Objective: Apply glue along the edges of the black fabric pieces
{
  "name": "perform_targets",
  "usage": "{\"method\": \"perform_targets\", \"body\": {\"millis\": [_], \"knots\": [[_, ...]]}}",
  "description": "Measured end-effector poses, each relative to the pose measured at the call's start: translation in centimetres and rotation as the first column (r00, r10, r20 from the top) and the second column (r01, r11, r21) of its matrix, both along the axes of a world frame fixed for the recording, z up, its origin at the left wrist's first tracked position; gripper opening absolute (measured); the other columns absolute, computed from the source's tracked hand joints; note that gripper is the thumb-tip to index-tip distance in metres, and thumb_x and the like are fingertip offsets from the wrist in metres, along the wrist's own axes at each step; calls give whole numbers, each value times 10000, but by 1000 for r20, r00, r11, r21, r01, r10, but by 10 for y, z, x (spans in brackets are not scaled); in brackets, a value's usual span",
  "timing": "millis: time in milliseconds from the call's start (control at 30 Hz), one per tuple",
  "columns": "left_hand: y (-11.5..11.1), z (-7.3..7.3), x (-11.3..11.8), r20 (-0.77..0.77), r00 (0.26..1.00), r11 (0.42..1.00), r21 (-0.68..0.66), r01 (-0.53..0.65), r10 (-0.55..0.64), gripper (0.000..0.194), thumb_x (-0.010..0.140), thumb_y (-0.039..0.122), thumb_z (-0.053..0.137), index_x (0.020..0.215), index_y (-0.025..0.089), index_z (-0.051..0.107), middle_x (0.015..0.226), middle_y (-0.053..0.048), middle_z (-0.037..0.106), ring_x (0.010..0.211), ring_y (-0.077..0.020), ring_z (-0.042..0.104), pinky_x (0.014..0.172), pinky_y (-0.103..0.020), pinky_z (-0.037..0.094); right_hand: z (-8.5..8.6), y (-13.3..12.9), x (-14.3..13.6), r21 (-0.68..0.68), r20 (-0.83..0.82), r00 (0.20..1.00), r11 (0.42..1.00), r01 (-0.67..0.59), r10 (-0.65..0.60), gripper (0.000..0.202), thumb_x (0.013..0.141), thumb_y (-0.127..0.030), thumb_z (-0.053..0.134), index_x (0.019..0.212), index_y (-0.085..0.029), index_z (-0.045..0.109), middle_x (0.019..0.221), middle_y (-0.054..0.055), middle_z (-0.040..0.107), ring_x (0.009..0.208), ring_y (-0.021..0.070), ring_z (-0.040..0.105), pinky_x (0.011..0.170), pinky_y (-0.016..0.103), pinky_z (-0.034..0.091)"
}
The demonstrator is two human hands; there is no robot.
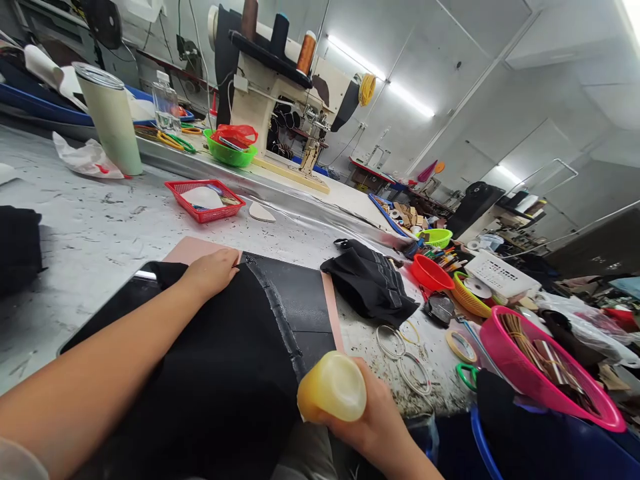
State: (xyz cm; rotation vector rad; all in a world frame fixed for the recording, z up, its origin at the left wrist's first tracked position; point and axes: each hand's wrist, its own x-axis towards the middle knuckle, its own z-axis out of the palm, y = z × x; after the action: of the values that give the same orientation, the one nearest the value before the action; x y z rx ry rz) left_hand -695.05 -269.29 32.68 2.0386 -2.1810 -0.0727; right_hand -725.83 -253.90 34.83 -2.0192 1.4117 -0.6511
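Note:
My right hand (pixel 376 407) grips a yellowish squeeze bottle (pixel 337 387), its base turned up toward me; its tip is hidden below. The bottle is over the lower end of a dark, wet-looking strip (pixel 277 307) along the edge of the black fabric (pixel 215 353). At the fabric's far edge, my left hand (pixel 215 270) has its fingers closed on the cloth. Beneath the fabric lie a smooth black sheet (pixel 300 287) and a pink board (pixel 333 310). A folded black fabric piece (pixel 370 280) rests to the right.
A red basket (pixel 205 203), a tumbler (pixel 110 120) and a sewing machine (pixel 285 87) stand beyond the work. On the right are ring-shaped bands (pixel 415 373), a tape roll (pixel 461 347), a red bowl (pixel 434 273) and a pink basket (pixel 550 373) of strips.

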Motion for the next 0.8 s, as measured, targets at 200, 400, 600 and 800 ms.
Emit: {"method": "perform_targets", "body": {"millis": [200,400,600,800], "knots": [[3,2,1,-8,1000,1000,27,-5,5,100,834,241,402,878,200,482,991,-82,604,921,-221,581,675,-295,413,-2,-35,24,-53,9,998,997,56,-56,400,636,-391,647,959,-212,493,816,27,630,679,203,598,592,290,455],[3,-2,4,-34,999,999,35,11,-10,108,835,222,409,907,188,481,982,-89,603,894,-226,586,678,-310,417,-3,-85,51,-53,52,999,999,6,-3,440,640,-412,656,990,-208,485,873,47,638,748,215,604,651,305,463],[3,-1,7,-97,995,997,73,-9,16,85,828,219,423,889,202,479,950,-76,612,864,-218,595,659,-305,408,-2,-125,88,-102,-28,1000,995,-3,0,456,635,-401,676,1000,-193,498,841,47,649,725,229,607,591,295,448],[1,-6,11,-153,988,995,102,2,13,83,805,214,443,882,221,474,951,-58,614,859,-206,591,643,-295,397,-4,-160,118,-121,-5,1000,993,-12,11,439,639,-387,681,981,-206,474,862,36,646,759,227,609,628,295,441]]}}
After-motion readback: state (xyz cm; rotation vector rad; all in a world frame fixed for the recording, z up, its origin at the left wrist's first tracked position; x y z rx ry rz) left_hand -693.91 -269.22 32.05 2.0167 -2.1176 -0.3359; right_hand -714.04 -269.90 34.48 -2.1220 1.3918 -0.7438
